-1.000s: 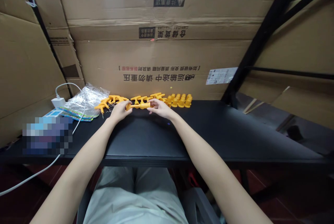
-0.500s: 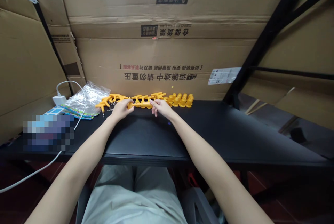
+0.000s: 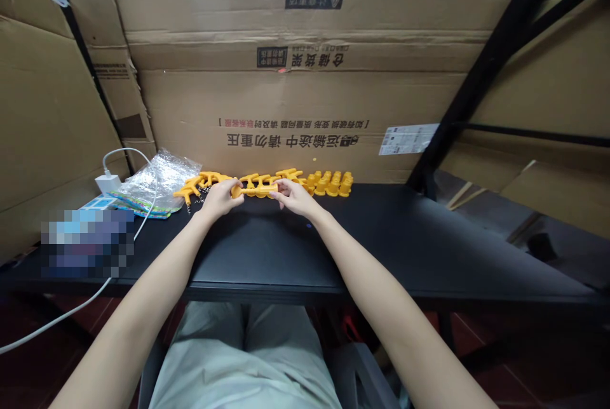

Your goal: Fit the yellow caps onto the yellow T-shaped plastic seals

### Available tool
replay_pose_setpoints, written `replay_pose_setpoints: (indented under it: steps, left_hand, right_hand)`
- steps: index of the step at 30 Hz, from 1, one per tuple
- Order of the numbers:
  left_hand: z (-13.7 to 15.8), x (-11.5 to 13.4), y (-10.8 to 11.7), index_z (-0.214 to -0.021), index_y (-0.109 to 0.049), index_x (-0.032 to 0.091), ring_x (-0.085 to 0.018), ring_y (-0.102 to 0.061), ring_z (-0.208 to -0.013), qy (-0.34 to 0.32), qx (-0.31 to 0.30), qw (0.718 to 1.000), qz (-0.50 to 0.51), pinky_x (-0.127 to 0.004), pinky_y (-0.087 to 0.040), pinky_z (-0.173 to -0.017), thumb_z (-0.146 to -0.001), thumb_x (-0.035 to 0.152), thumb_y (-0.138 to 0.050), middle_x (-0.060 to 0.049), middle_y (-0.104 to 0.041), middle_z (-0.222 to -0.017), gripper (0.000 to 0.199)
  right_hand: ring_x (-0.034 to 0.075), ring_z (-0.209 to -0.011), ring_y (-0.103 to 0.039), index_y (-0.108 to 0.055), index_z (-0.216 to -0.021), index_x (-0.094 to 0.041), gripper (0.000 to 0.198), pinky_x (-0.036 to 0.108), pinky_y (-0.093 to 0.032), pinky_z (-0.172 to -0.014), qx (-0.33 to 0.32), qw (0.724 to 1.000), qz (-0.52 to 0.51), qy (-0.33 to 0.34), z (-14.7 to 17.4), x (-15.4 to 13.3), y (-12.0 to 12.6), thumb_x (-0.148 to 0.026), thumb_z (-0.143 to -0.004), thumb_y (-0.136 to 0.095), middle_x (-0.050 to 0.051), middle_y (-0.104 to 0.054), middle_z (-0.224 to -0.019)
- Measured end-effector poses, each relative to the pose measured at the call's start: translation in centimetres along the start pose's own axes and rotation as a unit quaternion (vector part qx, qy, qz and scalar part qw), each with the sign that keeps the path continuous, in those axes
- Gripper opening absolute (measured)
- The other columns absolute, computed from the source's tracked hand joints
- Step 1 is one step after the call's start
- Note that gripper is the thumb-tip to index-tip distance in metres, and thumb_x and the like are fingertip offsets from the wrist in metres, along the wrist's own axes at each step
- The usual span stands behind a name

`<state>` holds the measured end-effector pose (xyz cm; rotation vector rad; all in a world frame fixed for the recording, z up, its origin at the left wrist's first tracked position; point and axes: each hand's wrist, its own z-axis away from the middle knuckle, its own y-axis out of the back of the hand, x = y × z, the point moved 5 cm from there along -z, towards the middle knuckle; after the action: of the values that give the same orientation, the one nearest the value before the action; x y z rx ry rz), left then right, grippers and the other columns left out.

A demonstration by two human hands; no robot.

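Left hand pinching one end of a yellow plastic piece, right hand pinching the other. I've got it sideways toward the back of the bench. Yellow T-handled corkscrews, metal spirals showing, beside my left; flanged yellow caps in rows just beyond my right.

Black table: reference surface. Behind the table — brown cardboard panel, print inverted. At the table's right rear — black metal post, inclined in view. Below the table: dark red floor tiles.
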<state>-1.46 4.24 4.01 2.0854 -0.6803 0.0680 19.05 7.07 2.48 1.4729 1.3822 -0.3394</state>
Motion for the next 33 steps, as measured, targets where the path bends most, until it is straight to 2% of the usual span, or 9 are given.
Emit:
replay_pose_setpoints:
  steps: [6,12,24,30,33]
  left_hand:
    - [-0.1,0.2,0.1,-0.091,-0.062,0.02,-0.017,-0.061,-0.077,-0.02,-0.004,1.0,0.013,-0.027,-0.046,-0.075,-0.072,0.024,-0.059,-0.002,-0.068,-0.086,0.019]
    - [0.0,0.2,0.1,-0.09,-0.06,0.019,-0.018,-0.062,-0.082,-0.037,0.002,0.999,0.011,-0.028,-0.046,-0.078,-0.072,0.026,-0.062,-0.004,-0.068,-0.091,0.019]
    - [0.0,0.1,-0.2,-0.089,-0.058,0.02,-0.019,-0.063,-0.084,-0.093,0.039,0.994,-0.032,-0.029,-0.048,-0.078,-0.074,0.025,-0.065,-0.004,-0.068,-0.091,0.018]
    - [0.1,0.3,-0.4,-0.091,-0.059,0.019,-0.02,-0.063,-0.084,-0.092,0.058,0.992,-0.058,-0.03,-0.048,-0.078,-0.074,0.027,-0.066,-0.005,-0.067,-0.089,0.02]
    - [0.1,0.3,-0.4,-0.091,-0.059,0.019,-0.019,-0.063,-0.083,-0.09,0.059,0.993,-0.051,-0.03,-0.048,-0.077,-0.073,0.027,-0.066,-0.005,-0.067,-0.089,0.021]
  right_hand:
    - [0.008,-0.04,-0.049,-0.051,-0.082,-0.019,0.039,0.023,-0.042,-0.044,-0.004,0.997,-0.068,-0.031,-0.3,0.4,-0.3,-0.053,-0.073,-0.068,-0.001,-0.062,-0.068]
    - [0.007,-0.037,-0.047,-0.052,-0.076,-0.019,0.04,0.023,-0.04,-0.042,0.001,0.994,-0.09,-0.059,-0.2,0.0,-0.4,-0.053,-0.072,-0.071,0.0,-0.063,-0.064]
    - [0.008,-0.037,-0.05,-0.062,-0.069,-0.014,0.045,0.025,-0.04,-0.05,0.006,0.986,-0.128,-0.102,0.2,-0.9,-0.4,-0.058,-0.066,-0.073,0.002,-0.065,-0.057]
    - [0.009,-0.04,-0.05,-0.056,-0.051,-0.015,0.05,0.026,-0.037,-0.048,0.017,0.972,-0.174,-0.154,0.0,-0.2,-0.5,-0.059,-0.066,-0.072,0.005,-0.062,-0.051]
    - [0.01,-0.041,-0.051,-0.059,-0.056,-0.014,0.047,0.026,-0.037,-0.048,0.013,0.968,-0.186,-0.17,-0.1,-0.1,-0.6,-0.058,-0.068,-0.071,0.005,-0.061,-0.05]
